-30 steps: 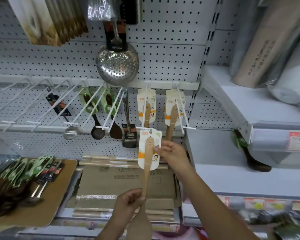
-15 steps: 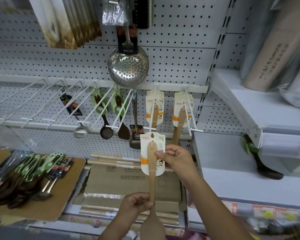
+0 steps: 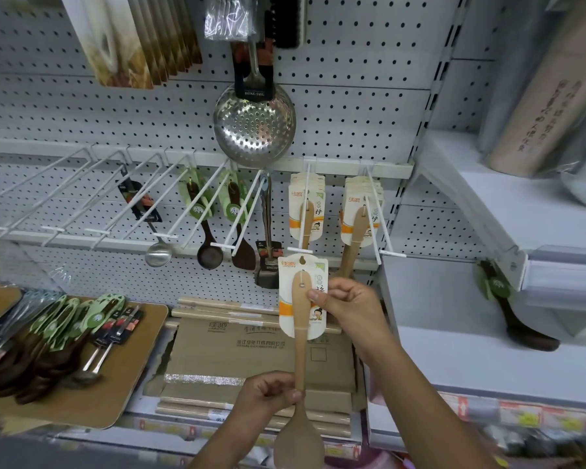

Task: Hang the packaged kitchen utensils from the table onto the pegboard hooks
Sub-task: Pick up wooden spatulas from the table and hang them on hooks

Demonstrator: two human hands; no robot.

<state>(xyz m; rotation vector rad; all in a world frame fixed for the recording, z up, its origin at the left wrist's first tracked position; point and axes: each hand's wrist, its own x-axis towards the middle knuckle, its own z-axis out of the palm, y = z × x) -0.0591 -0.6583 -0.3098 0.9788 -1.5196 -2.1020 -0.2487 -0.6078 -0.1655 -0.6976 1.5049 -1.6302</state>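
The wooden spatula (image 3: 300, 353) stands upright in the air in front of the pegboard (image 3: 352, 96), blade down, with its printed card (image 3: 313, 319) at the top. The left hand (image 3: 268, 396) grips the handle low, just above the blade, fingers curled round it. The right hand (image 3: 349, 306) pinches the card's right edge between thumb and fingers.

The card's hang hole sits just below the crossbar tip of a white hook (image 3: 300, 250) – near it, not yet threaded on. Further back on that hook hang carded spatulas (image 3: 307, 211) of the same kind; a second batch (image 3: 359, 211) fills the next hook to the right, whose tip ends beyond the right hand. Between the two tips there is open air around the card's top edge.

Above hangs a steel skimmer (image 3: 254, 125), its rim well above the hook. To the left, dark spoons (image 3: 210, 255) dangle from neighbouring hooks. Lower left, a brown table (image 3: 115, 384) carries a heap of packaged utensils (image 3: 65, 333), well apart from both hands. Cardboard boxes (image 3: 251, 350) lie behind the handle – the right-hand shelf edge (image 3: 487, 394) runs beside the right forearm
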